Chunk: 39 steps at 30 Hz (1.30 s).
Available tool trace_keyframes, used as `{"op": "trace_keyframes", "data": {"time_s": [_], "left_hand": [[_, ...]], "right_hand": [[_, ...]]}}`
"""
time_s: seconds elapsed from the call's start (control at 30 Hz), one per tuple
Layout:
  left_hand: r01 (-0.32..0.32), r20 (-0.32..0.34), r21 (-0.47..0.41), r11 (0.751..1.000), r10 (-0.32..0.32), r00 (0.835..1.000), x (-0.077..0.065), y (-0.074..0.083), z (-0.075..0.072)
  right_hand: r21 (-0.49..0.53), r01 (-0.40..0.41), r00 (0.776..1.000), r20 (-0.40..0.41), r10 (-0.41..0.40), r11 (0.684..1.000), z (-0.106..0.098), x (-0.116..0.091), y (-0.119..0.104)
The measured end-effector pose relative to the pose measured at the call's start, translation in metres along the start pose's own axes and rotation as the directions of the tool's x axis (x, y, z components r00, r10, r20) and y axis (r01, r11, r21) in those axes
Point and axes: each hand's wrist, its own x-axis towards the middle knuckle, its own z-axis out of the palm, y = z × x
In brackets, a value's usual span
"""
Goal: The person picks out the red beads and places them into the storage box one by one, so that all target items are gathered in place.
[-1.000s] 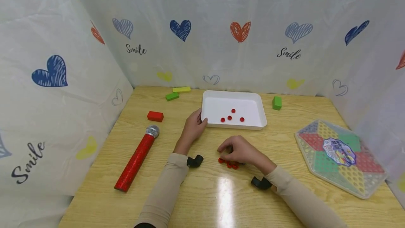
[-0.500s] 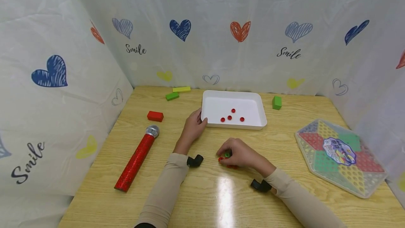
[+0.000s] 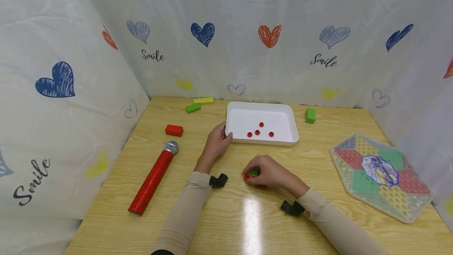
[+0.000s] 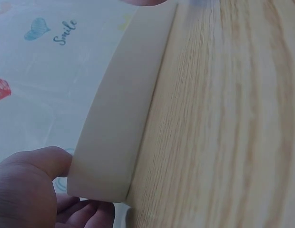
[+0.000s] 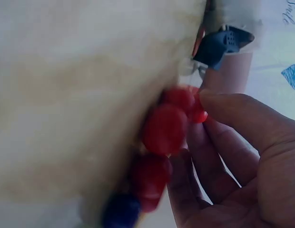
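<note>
My left hand grips the left front corner of a white tray; in the left wrist view the thumb lies along the tray wall and the fingers curl beneath. Several small red beads lie inside it. On the table nearer me, my right hand pinches a red bead between thumb and fingers. A green bead shows by those fingertips. The right wrist view has more red beads and a dark blue bead, blurred, beside the hand, which partly hides the group from above.
A red toy microphone lies to the left, below a red block. Green and yellow blocks sit at the back left, another green block right of the tray. A hexagonal game board lies at right.
My right hand's fingers have shifted slightly around the beads, and a green bead has come into sight beside them. The left hand and tray have stayed in place.
</note>
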Motion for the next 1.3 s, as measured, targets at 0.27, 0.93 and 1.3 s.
{"op": "trace_keyframes", "data": {"time_s": [0.27, 0.93, 1.3], "left_hand": [[-0.008, 0.011, -0.024, 1.0, 0.008, 1.0, 0.0, 0.0, -0.002], [-0.006, 0.0, -0.015, 1.0, 0.006, 1.0, -0.002, -0.005, -0.001], [-0.013, 0.008, -0.007, 1.0, 0.013, 1.0, -0.001, 0.0, 0.0]], "right_hand": [[0.033, -0.036, 0.999, -0.003, 0.036, 0.999, -0.02, 0.014, -0.002], [0.072, -0.073, 0.994, -0.074, 0.078, 0.995, -0.066, 0.052, 0.016], [0.042, -0.177, 0.973, -0.145, 0.181, 0.983, -0.102, 0.069, 0.029]]}}
